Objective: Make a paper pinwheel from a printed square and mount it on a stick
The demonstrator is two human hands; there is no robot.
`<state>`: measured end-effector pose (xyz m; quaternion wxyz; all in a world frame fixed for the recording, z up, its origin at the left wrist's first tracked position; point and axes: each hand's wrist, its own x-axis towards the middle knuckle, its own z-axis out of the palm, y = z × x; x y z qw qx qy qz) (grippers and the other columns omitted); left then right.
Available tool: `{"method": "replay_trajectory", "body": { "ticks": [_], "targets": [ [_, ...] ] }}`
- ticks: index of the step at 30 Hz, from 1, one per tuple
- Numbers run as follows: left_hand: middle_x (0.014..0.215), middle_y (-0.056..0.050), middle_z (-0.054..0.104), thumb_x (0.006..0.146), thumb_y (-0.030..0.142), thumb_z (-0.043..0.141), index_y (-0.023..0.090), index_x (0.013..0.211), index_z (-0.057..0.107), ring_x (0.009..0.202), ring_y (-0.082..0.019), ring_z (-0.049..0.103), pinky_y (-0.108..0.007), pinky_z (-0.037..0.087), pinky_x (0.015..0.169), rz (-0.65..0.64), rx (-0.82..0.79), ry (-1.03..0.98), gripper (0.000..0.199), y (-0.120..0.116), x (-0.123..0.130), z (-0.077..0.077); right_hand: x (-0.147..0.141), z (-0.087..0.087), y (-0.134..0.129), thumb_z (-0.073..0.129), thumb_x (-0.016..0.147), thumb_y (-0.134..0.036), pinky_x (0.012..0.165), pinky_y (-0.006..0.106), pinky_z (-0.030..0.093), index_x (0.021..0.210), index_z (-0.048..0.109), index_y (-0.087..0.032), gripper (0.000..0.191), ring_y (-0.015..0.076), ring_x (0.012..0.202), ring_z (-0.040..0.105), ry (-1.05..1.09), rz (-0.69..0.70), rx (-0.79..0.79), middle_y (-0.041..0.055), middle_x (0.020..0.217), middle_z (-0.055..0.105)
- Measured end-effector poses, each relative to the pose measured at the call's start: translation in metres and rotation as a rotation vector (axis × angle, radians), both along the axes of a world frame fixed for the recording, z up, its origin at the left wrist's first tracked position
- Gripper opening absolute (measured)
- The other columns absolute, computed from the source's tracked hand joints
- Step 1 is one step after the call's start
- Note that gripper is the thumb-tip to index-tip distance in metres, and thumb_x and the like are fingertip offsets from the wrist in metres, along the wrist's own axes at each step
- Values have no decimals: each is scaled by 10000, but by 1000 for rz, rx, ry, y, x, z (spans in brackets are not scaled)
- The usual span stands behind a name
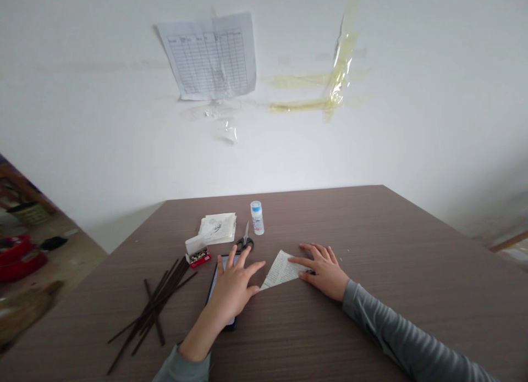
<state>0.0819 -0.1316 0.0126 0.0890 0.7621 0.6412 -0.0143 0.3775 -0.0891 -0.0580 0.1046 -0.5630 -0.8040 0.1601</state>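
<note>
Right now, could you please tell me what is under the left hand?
A phone lies under the left hand; its left edge and lower end show, but the hand covers its middle.

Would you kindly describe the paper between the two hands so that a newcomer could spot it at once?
Find the brown table, then the left hand and right hand over it. Between them lies a roughly triangular paper. Its pointed outline and rows of small print set it apart from the squarish stack of papers farther back.

I face a white wall (297, 156) behind a brown table (396, 255), printed sheet (211, 60) above it, floor (84, 258) to its left.
</note>
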Motion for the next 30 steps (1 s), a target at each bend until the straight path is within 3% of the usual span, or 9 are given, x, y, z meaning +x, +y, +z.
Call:
{"method": "replay_trajectory", "body": {
  "ticks": [6,12,16,22,30],
  "targets": [
    [2089,-75,553,1178,124,751,427,1776,835,2009,-496,361,-915,299,1587,-48,26,-44,676,3,21,4,0,-2,0,825,1191,-397,1557,951,293,1753,828,-597,596,538,1909,493,-16,-3,3,53,2023,635],
    [1964,-172,696,1215,194,776,250,1702,891,1951,-509,481,-871,306,1612,-127,133,-66,503,8,56,-15,0,-4,-4,809,1179,-385,1565,919,335,1730,857,-585,589,575,1898,513,0,-14,50,51,1994,668],
    [1890,-134,778,1194,214,838,303,1662,913,1893,-490,582,-864,360,1599,-122,158,-104,482,9,66,-25,-3,-5,-6,820,1155,-384,1561,899,375,1678,892,-594,568,584,1878,546,11,-28,88,34,1948,714],
    [1900,-152,767,1196,244,853,279,1626,926,1869,-495,614,-842,359,1610,-54,136,-140,437,8,67,-26,-9,-10,-5,908,1111,-417,1524,920,432,1618,933,-492,513,601,1804,632,35,-51,147,97,1870,786],
    [1888,-131,785,1153,230,907,313,1587,921,1862,-500,622,-877,398,1573,-49,141,-169,442,10,68,-31,-9,-9,-4,928,1059,-412,1539,876,439,1542,951,-500,491,577,1812,630,78,-87,130,74,1836,806]
  ]
}}
